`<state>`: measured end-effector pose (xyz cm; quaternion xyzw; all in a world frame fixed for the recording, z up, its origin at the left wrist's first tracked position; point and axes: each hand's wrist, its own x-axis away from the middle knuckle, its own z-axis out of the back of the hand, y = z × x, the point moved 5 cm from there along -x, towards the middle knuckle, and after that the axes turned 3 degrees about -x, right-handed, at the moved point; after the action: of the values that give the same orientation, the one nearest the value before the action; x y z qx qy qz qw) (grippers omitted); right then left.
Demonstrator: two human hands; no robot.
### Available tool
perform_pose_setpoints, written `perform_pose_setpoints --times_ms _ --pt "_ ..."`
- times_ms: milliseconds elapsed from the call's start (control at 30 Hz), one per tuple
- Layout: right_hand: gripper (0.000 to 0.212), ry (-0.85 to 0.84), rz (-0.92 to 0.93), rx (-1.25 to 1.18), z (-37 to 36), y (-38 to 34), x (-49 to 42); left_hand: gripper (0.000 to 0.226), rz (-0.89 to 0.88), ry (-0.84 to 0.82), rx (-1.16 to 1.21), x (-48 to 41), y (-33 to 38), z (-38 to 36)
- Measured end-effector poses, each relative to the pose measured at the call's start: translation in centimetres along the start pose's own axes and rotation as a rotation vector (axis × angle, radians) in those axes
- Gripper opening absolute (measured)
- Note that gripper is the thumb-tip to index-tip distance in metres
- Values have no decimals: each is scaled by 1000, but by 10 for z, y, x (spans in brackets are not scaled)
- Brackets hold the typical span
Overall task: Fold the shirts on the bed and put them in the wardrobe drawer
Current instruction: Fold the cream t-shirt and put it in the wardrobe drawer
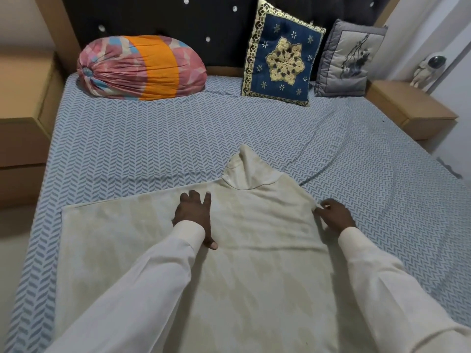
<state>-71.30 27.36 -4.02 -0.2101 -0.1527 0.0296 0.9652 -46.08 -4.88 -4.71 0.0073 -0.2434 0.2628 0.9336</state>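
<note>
With the left hand (195, 215) pressing flat on the cream hooded shirt (254, 263), the right hand (334, 216), pinching its right shoulder edge, should fold inward evenly

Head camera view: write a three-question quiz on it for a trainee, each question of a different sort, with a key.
1. True or false: the left hand lies flat on the cream hooded shirt.
2. The right hand pinches the shirt at: A) the tip of its hood, B) the edge by its shoulder, C) its bottom hem.
3. How many pillows sit along the headboard?

Key: 1 true; 2 B; 3 three.
</note>
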Motion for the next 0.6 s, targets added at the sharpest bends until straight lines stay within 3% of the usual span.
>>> perform_pose_setpoints --times_ms 133,233,300,500,600 --pt "9 49 29 -35 7 -4 -11 160 5 -5 -6 -4 0 0" --pt "15 221 -113 -135 13 -3 -22 162 4 -10 -16 -6 1 -1" --pt "26 246 -124 -130 5 -26 -26 162 4 -13 -35 -7 2 0" --pt "51 -50 232 146 -39 -122 -50 163 14 -12 -56 -9 0 1" --pt "37 -142 256 105 -45 -142 -52 160 1 -21 -100 -9 3 4"
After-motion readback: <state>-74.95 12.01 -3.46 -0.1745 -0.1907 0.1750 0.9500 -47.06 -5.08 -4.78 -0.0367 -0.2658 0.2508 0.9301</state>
